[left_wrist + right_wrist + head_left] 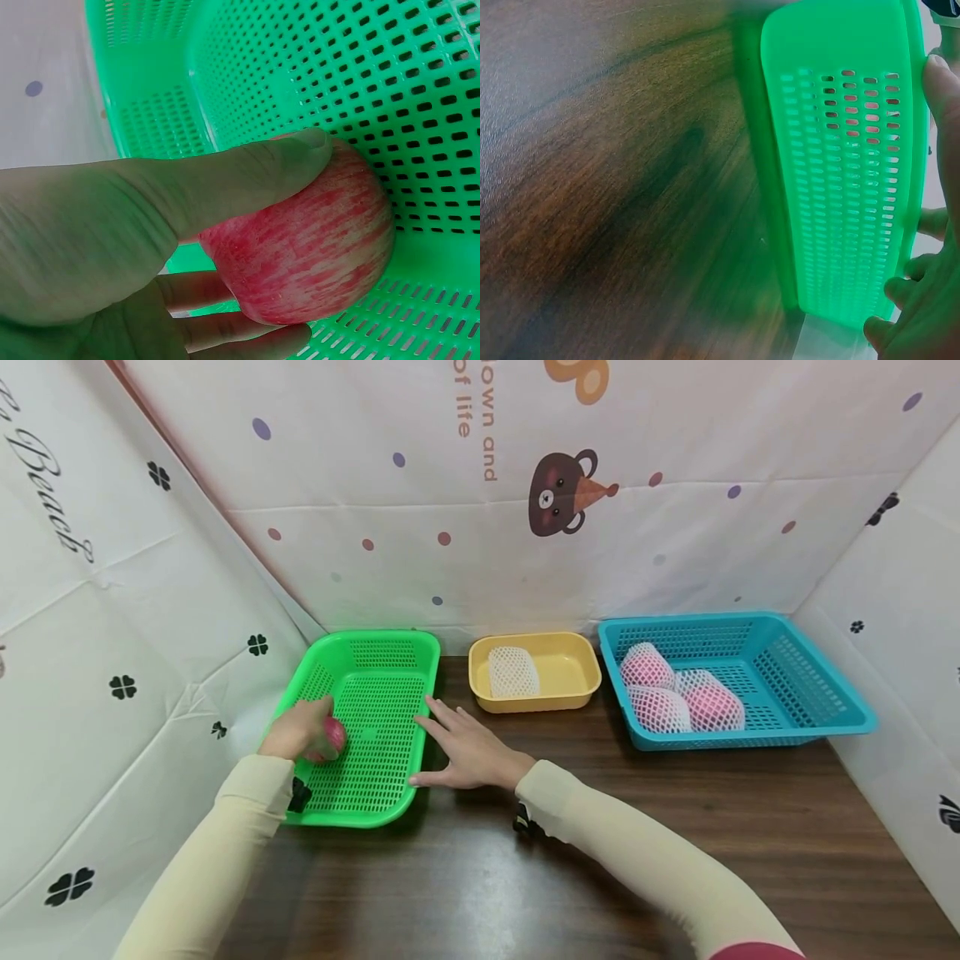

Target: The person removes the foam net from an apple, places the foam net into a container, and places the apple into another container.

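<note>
My left hand [296, 729] reaches into the green basket [401, 789] and holds a red apple [337, 737] near its left side. In the left wrist view the thumb lies across the top of the streaked apple [322, 247], with the other fingers under it. The spread fingers of my right hand [476, 750] touch the basket's right rim from outside. In the right wrist view the green basket's perforated side wall [847, 195] shows, with the right hand's fingertips along the rim.
A yellow tray [573, 697] at the back middle holds a white foam net [513, 672]. To the right, a blue basket [817, 727] contains several apples [714, 706] in white foam nets. Printed cloth walls [337, 460] enclose the brown wooden table [465, 885].
</note>
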The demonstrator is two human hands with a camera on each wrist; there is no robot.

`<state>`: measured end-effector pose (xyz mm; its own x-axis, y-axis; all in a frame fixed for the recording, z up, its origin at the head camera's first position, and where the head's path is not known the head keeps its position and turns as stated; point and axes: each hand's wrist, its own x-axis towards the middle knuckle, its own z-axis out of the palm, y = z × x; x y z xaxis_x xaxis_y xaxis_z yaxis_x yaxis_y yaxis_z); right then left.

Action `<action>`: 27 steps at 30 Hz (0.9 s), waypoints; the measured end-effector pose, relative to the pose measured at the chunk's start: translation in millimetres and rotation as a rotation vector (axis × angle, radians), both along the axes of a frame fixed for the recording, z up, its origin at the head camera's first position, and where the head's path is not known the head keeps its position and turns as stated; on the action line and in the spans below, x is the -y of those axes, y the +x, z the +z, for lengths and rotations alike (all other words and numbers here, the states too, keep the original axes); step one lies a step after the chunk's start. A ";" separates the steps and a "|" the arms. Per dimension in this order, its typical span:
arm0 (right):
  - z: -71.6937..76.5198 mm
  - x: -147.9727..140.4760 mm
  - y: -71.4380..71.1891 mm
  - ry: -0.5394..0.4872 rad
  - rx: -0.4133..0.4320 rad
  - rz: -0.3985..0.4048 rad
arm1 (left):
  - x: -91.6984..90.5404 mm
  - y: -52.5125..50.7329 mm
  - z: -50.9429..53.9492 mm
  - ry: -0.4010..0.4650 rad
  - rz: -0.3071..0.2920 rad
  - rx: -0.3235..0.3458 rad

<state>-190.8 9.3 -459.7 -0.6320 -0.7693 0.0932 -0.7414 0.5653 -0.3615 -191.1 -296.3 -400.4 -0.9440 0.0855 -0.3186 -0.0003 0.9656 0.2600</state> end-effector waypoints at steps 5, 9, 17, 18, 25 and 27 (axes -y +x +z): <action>-0.6 -0.1 -0.2 -0.003 0.000 0.000 | 0.1 -3.1 -4.3 -0.025 -0.014 -0.014; -1.8 0.0 -1.0 -0.003 -0.002 -0.002 | 1.4 -6.2 -8.6 -0.041 -0.019 -0.014; -1.0 -0.2 -0.5 -0.001 0.006 -0.008 | 2.1 -6.5 -9.3 -0.062 -0.037 -0.037; -0.9 -0.3 -0.3 -0.004 0.009 -0.009 | 2.6 -6.8 -9.7 -0.065 -0.039 -0.040; -1.4 0.1 -0.3 -0.009 0.009 -0.006 | 5.8 -10.8 -12.2 -0.081 -0.037 -0.048; -2.0 0.0 -0.6 -0.010 0.012 -0.004 | 6.4 -12.2 -12.8 -0.087 -0.037 -0.048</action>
<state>-191.4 9.3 -461.7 -0.6365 -0.7656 0.0935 -0.7346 0.5650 -0.3757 -203.3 -302.7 -413.2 -0.9551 0.0946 -0.2807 0.0462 0.9836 0.1743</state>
